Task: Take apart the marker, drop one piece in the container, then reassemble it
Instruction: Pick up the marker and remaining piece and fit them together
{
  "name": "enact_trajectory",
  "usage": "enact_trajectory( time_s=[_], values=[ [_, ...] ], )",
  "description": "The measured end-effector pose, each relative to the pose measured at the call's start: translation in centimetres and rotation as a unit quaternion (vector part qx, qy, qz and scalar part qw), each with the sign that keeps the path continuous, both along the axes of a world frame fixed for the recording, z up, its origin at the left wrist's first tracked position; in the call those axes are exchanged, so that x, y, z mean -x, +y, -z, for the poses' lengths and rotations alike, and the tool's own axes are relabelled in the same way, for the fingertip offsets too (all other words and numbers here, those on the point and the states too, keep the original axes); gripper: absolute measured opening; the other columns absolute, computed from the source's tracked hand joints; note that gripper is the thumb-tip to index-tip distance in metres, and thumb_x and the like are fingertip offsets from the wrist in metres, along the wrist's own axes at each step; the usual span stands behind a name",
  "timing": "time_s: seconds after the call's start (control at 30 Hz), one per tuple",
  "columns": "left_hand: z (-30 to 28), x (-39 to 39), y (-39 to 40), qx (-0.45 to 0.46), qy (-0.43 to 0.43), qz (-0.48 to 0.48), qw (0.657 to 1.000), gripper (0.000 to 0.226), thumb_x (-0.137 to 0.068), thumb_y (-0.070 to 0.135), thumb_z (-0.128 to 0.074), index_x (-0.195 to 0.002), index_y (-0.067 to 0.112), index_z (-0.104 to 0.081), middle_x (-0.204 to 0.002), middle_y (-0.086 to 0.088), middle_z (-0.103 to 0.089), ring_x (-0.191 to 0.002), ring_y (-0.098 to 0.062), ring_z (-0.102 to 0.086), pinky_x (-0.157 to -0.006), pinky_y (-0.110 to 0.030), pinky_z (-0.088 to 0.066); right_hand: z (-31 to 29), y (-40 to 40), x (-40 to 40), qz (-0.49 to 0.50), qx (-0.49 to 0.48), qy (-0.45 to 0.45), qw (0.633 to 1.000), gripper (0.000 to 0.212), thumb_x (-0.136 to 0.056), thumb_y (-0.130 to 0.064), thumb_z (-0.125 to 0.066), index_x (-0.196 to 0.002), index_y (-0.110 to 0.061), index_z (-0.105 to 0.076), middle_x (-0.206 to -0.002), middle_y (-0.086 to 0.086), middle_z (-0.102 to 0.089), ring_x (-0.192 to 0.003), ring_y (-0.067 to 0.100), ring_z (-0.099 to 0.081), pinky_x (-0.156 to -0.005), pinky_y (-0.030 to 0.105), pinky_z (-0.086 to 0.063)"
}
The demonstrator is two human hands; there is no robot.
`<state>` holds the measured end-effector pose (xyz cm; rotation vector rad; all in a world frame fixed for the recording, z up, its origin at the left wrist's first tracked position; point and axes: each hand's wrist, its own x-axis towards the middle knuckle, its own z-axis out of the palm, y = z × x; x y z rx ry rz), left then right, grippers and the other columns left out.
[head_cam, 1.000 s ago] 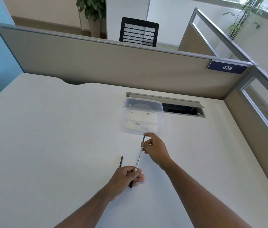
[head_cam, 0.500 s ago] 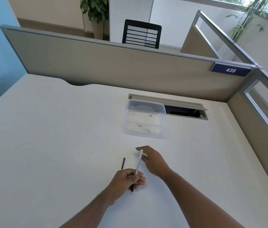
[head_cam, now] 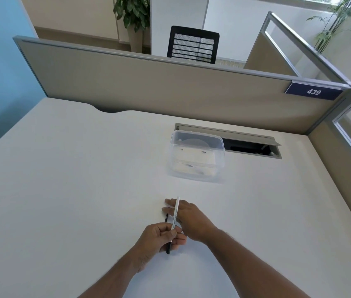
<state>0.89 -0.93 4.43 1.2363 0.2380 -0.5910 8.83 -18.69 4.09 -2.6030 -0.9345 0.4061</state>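
Your left hand (head_cam: 163, 237) is clenched around the lower part of the marker barrel (head_cam: 174, 215), holding it tilted with the white open end pointing toward the far edge of the desk (head_cam: 67, 179) and the dark end projecting below the fist. Your right hand (head_cam: 188, 218) has moved: one second ago it was extended toward the container, pinching a dark piece at the barrel's far end; it has since withdrawn toward the near edge and now lies flat and released, fingers reaching left behind the barrel. The fingertips touch or nearly touch the small black piece (head_cam: 166, 217) lying on the desk just left of the barrel; contact cannot be confirmed. The white end of the barrel now shows no dark piece, which suggests that piece was dropped into the container. Treat the drop step as probably complete and reassembly as the step in hand. Farther out, toward the middle of the far edge, stands the clear plastic container (head_cam: 196, 155), well apart from both hands; its contents are too faint to identify. Directly beyond it lies the cable tray opening (head_cam: 250, 145), then the partition (head_cam: 170, 87).
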Motion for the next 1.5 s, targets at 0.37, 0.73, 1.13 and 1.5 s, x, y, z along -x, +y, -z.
enact_trajectory(
  time_s=[0.37, 0.73, 1.13, 1.5],
  values=[
    [0.6, 0.0, 0.5, 0.019, 0.007, -0.017, 1.000, 0.016, -0.101, 0.013, -0.064, -0.106, 0.009, -0.079, -0.111, -0.021, -0.080, -0.107, -0.034, -0.077, -0.078, -0.031, -0.061, -0.3, -2.2, 1.2, 0.120, 0.029, -0.080, 0.989, 0.012, -0.095, -0.005, -0.052, -0.094, -0.015, -0.057, -0.097, 0.000, -0.057, -0.090, 0.023, -0.052, -0.076, 0.036, -0.045],
    [0.4, -0.3, -0.9, 0.015, 0.007, 0.011, 1.000, 0.016, -0.101, 0.012, -0.064, -0.107, 0.006, -0.078, -0.111, -0.020, -0.080, -0.107, -0.033, -0.077, -0.081, -0.031, -0.062, -7.1, -3.9, -1.7, 0.403, -0.334, 0.173, 0.834, 0.012, -0.088, -0.009, -0.075, -0.087, -0.020, -0.078, -0.073, -0.007, -0.068, -0.063, 0.003, -0.057, -0.065, 0.019, -0.048],
    [-0.3, -0.3, -1.5, -0.016, -0.011, 0.034, 0.999, 0.017, -0.103, 0.012, -0.061, -0.109, 0.007, -0.076, -0.109, -0.013, -0.082, -0.105, -0.028, -0.078, -0.084, -0.031, -0.063, -8.5, -3.8, -1.9, 0.321, -0.372, 0.307, 0.815, 0.014, -0.100, 0.005, -0.054, -0.101, -0.001, -0.067, -0.097, 0.012, -0.081, -0.090, 0.024, -0.078, -0.079, 0.031, -0.063],
    [0.3, -0.1, -1.6, -0.019, -0.007, 0.043, 0.999, 0.017, -0.103, 0.012, -0.061, -0.108, 0.008, -0.077, -0.109, -0.013, -0.082, -0.106, -0.028, -0.078, -0.081, -0.029, -0.062, -9.5, -4.8, -2.9, 0.281, -0.301, 0.322, 0.853, 0.011, -0.100, 0.002, -0.057, -0.104, 0.007, -0.066, -0.098, 0.012, -0.081, -0.094, 0.025, -0.078, -0.083, 0.033, -0.064]
  ],
)
